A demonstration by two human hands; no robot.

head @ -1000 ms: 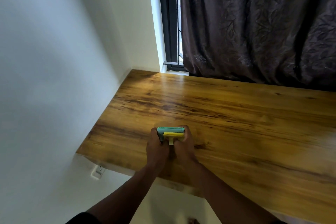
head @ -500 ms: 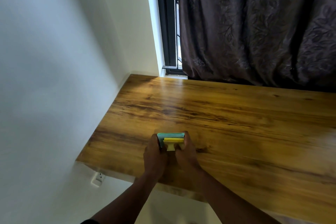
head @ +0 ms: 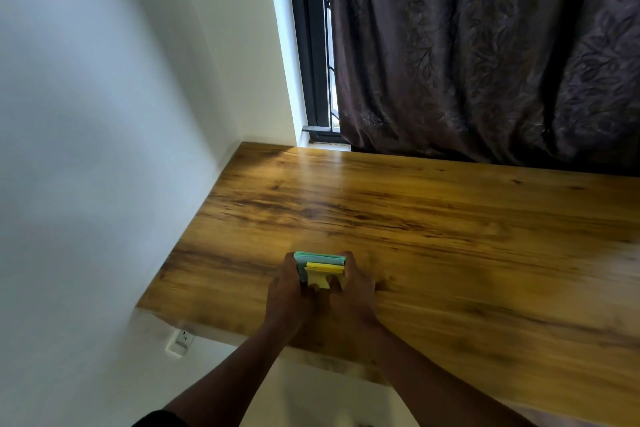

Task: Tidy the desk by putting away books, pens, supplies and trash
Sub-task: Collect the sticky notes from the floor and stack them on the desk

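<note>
A small stack of sticky-note pads point(head: 320, 267), teal behind and yellow in front, stands upright near the front left part of the wooden desk point(head: 433, 229). My left hand point(head: 287, 291) grips its left side and my right hand point(head: 353, 288) grips its right side. The lower part of the pads is hidden between my hands.
A white wall runs along the desk's left edge, with a power socket point(head: 180, 341) below the front corner. A dark curtain point(head: 485, 45) hangs behind the desk, and a window frame point(head: 317, 45) shows at its left.
The view has shifted slightly. Both hands keep hold of the pads at about the same spot on the desk.
</note>
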